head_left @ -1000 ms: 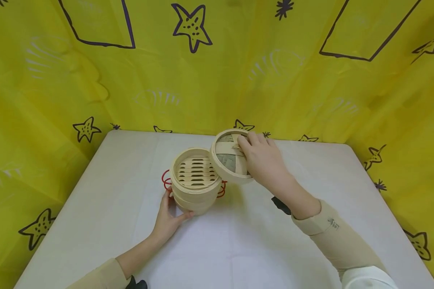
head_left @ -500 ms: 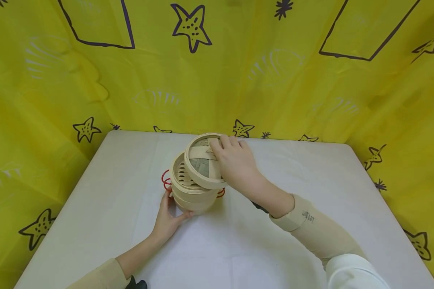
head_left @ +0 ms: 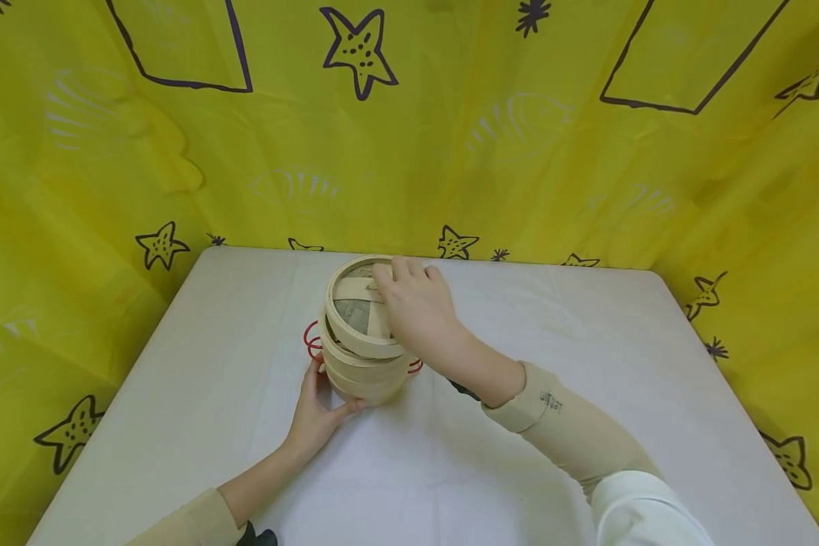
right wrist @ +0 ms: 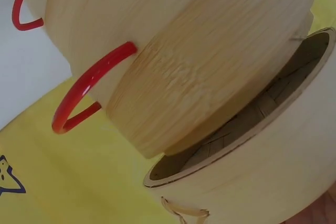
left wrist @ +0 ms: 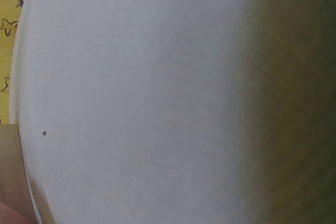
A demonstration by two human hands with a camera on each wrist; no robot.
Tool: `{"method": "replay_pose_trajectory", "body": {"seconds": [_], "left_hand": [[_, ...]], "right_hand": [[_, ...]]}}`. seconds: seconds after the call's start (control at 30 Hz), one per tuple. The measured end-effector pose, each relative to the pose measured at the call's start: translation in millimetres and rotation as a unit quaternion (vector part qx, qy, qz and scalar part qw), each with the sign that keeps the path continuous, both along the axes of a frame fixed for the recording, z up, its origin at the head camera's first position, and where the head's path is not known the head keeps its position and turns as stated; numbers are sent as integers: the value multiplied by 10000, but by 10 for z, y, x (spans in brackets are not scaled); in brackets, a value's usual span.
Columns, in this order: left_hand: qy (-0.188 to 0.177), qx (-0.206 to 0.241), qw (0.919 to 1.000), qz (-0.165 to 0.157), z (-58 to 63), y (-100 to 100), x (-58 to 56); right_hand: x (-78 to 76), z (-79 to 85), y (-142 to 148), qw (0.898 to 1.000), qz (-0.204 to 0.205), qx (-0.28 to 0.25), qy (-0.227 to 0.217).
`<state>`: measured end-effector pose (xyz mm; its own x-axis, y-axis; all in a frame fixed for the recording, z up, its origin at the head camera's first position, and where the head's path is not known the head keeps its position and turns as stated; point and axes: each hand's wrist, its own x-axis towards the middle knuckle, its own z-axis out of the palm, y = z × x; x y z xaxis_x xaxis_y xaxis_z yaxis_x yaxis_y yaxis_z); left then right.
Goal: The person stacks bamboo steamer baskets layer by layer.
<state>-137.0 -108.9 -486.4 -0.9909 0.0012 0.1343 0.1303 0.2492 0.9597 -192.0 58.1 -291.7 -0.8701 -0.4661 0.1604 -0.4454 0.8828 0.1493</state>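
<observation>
A round bamboo steamer (head_left: 365, 375) stands on the white table, its stacked tiers fitted with red loop handles (right wrist: 89, 80). My left hand (head_left: 316, 415) holds the base, thumb at the front and fingers round the left side. Above it, my right hand (head_left: 419, 303) grips the woven bamboo lid (head_left: 352, 312) by the top. The lid sits tilted over the upper tier, covering most of its slatted floor. In the right wrist view a dark gap shows between the lid's rim (right wrist: 247, 150) and the tier. The left wrist view catches only a strip of steamer wall (left wrist: 10, 166).
A white-covered table (head_left: 519, 455) lies under everything. Behind and at both sides hangs a yellow curtain (head_left: 409, 167) with dark starfish drawings, close against the table's back edge.
My right hand has brought the lid leftward from beside the steamer to over its top tier. The left hand has stayed at the base, and the steamer has not moved.
</observation>
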Motion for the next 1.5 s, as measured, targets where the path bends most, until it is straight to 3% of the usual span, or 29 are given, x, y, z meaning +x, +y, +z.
{"method": "replay_pose_trajectory", "body": {"seconds": [1.5], "left_hand": [[-218,-83,9997,-3,-2,-15,-3]], "right_hand": [[-2,-105,-140,9990,229,286,255]]}}
